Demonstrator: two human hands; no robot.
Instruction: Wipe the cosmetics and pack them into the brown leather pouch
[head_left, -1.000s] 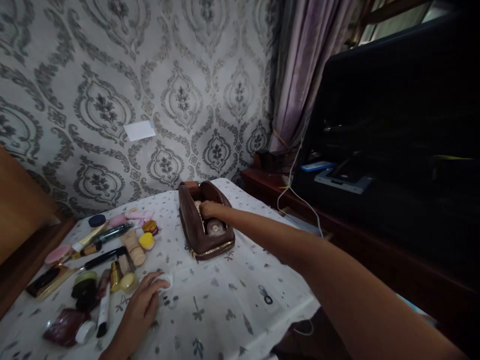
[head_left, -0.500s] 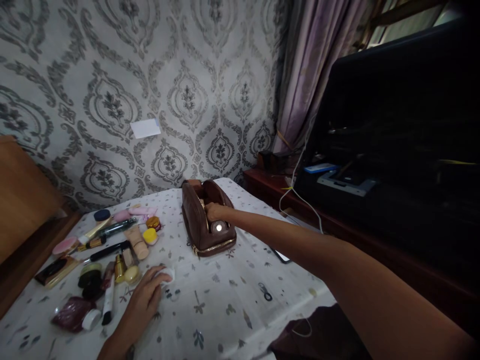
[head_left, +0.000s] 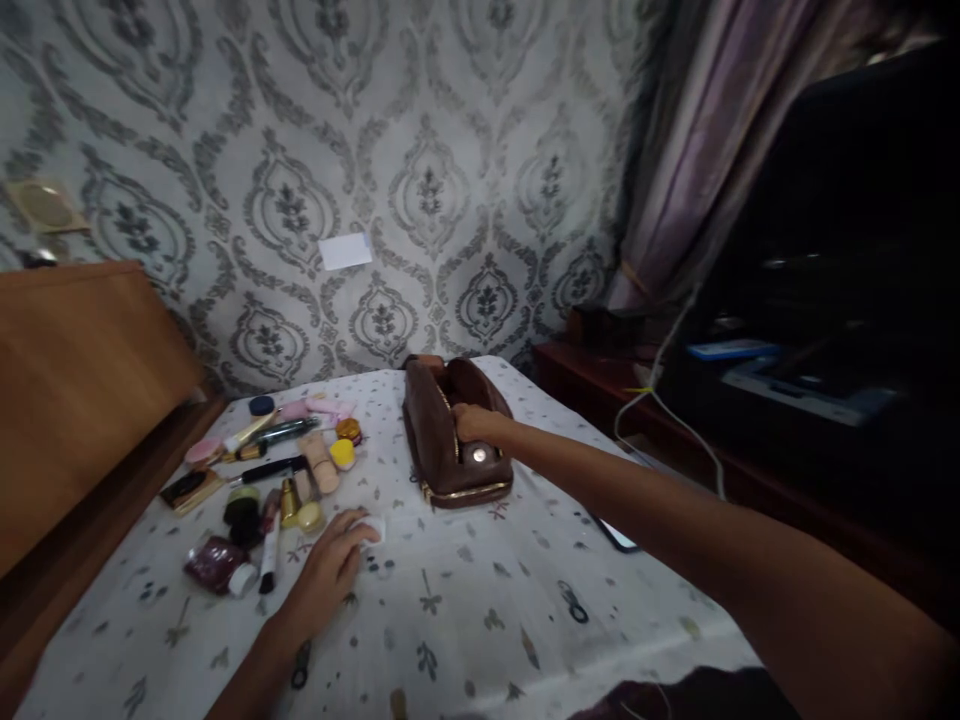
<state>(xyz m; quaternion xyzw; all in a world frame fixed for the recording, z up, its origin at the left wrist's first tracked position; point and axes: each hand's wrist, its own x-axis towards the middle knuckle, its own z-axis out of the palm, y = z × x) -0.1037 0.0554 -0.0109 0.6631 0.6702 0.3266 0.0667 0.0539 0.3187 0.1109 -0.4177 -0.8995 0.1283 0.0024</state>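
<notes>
A brown cosmetic bag (head_left: 442, 455) with gold zips stands unzipped on a patterned white tablecloth (head_left: 465, 590). My right hand (head_left: 476, 424) reaches into its opening; the fingers are hidden inside, so I cannot see what they touch. At the front, my left hand (head_left: 336, 555) rests low on the cloth, fingers bent over a small white object (head_left: 374, 529), mostly covered and blurred. Left of that hand lie loose cosmetics: a bottle of dark red liquid (head_left: 214, 564), a white brush (head_left: 271, 550), a beige tube (head_left: 321, 465) and a yellow-lidded jar (head_left: 343, 454).
A phone (head_left: 619, 537) lies partly under my right forearm. Along the left edge stands a wooden board (head_left: 82, 370). On the right are a dark screen (head_left: 825, 250) and a white cable (head_left: 660, 395). Patterned wallpaper (head_left: 427, 190) rises behind the table.
The view has swung left, so everything sits further right in the picture. My right hand stays in the bag and my left hand stays at the white object.
</notes>
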